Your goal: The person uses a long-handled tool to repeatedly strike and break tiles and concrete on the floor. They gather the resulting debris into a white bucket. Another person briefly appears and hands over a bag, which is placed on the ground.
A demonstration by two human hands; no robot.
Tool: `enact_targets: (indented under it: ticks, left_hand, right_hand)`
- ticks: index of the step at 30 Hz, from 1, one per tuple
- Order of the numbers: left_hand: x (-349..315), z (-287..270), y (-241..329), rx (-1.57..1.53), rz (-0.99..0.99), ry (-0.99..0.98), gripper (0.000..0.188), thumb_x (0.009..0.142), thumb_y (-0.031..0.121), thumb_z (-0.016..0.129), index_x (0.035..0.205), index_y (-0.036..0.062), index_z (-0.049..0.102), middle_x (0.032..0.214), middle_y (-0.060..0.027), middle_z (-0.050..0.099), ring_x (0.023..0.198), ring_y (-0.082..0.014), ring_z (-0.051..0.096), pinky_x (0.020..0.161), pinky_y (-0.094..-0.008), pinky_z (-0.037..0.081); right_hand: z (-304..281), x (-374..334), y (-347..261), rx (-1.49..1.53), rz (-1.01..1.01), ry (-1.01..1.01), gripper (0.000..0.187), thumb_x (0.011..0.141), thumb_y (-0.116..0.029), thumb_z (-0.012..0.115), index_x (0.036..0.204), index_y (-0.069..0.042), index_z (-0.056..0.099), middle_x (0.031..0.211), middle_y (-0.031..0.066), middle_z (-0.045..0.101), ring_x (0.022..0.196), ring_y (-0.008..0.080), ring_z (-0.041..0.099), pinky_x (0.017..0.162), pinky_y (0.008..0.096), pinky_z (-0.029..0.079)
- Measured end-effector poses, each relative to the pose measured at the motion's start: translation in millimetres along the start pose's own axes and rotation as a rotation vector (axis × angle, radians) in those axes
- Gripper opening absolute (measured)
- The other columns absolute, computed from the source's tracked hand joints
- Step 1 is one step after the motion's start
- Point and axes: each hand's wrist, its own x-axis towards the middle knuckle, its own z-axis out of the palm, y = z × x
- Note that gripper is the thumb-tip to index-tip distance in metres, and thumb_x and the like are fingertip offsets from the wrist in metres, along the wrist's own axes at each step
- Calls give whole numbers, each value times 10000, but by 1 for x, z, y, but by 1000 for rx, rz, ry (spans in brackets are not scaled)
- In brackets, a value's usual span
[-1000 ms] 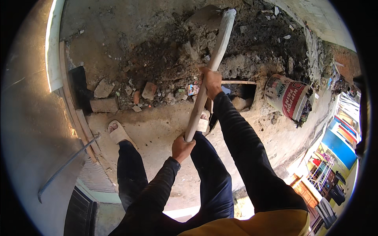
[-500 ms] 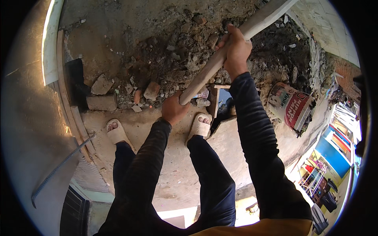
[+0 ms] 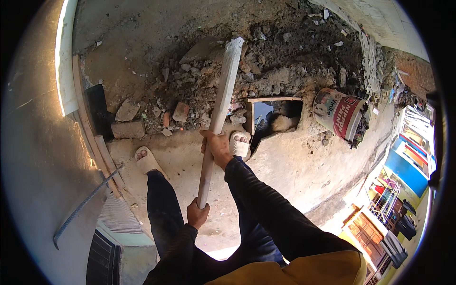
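A long pale wooden handle slants away from me, its far end crusted grey over the rubble. Beside that end, a flat, dirt-coloured plate looks like a hoe blade, though it blends into the debris. My left hand is closed round the near end, low before my legs. Farther up, near my right sandal, my right hand also wraps the handle. Broken concrete, soil and stones lie in a heap under the tool's far end.
Right of my right foot, a wood-edged square opening holds dark water and a stone. A dirty paint bucket with debris lies tilted beyond it. Loose bricks sit at left, near a wall with a bent metal rod.
Both hands have swung the handle from upper right to nearly upright in view. My right hand has come down and left; my left hand has drawn back toward me.
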Motion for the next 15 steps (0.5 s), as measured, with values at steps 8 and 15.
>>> enact_targets:
  ticks: [8, 15]
  left_hand:
    - [218, 49, 180, 106, 542, 42, 338, 804, 296, 759, 1050, 78, 678, 867, -196, 739, 842, -409, 725, 750, -498, 576]
    - [162, 90, 118, -59, 42, -157, 427, 787, 281, 734, 1139, 40, 704, 931, -235, 746, 891, -403, 739, 806, -458, 579]
  right_hand:
    - [-77, 21, -251, 143, -770, 244, 232, 912, -174, 666, 771, -11, 580, 587, 74, 559, 433, 192, 556, 432, 361, 493]
    - [-95, 153, -144, -95, -346, 169, 196, 897, -156, 719, 857, 20, 643, 610, 83, 562, 435, 205, 539, 444, 396, 467]
